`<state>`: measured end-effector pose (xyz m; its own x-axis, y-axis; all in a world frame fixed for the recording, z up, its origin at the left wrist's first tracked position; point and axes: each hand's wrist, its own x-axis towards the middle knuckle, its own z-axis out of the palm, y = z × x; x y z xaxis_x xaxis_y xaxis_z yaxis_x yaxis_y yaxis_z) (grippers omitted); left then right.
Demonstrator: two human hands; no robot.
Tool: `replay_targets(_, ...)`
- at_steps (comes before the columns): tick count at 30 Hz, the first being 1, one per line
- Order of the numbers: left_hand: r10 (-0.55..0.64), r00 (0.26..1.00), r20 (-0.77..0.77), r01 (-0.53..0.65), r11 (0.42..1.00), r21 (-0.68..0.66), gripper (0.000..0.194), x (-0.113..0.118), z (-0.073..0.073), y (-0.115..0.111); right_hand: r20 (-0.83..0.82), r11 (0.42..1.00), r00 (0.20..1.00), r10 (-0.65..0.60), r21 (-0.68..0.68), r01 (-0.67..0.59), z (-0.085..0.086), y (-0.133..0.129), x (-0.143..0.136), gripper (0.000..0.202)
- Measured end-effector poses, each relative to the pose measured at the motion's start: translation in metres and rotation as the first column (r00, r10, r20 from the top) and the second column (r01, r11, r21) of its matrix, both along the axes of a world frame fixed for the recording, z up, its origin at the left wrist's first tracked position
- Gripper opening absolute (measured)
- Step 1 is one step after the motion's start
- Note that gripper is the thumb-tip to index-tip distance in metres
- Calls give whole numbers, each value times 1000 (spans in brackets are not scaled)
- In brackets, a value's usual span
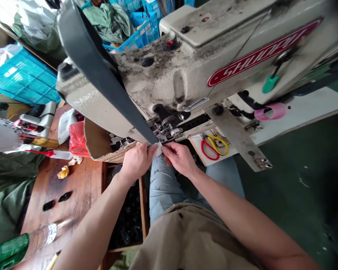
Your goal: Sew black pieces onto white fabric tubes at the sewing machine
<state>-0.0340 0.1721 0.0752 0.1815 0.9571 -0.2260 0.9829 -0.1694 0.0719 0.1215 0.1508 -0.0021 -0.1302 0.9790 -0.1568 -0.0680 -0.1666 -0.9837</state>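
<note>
Both hands meet at the working end of an industrial sewing machine (157, 84), just above the knees. My left hand (136, 159) is closed, thumb and fingers pinching a small whitish piece (158, 150) from the left. On its right side, my right hand (180, 157) pinches the same piece; whether it is cloth or paper I cannot tell. A wide dark grey strip (109, 86) hangs over the machine head and narrows down to the fingertips. The needle area behind the fingers is mostly hidden.
Scissors with red and yellow handles (214, 147) lie right of my hands. A cardboard box (97, 140) stands left, beside a wooden table (81, 187) with a bottle (25, 243) and small black pieces. Blue crates (22, 77) stand behind. A pink tape roll (270, 111) hangs at right.
</note>
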Motion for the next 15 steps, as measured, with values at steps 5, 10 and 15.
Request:
replay_targets(5,-61,998,3,61,997,52,36,-6,-10,4,64,999,997,-39,-9,40,6,1,-1,34)
replay_targets(10,-71,996,46,69,997,37,38,-7,-10,9,123,988,981,-147,-36,152,8,3,-10,39)
replay_targets(15,-38,962,271,45,999,-21,41,-15,-15,23,171,970,963,-209,-91,226,14,6,-17,47)
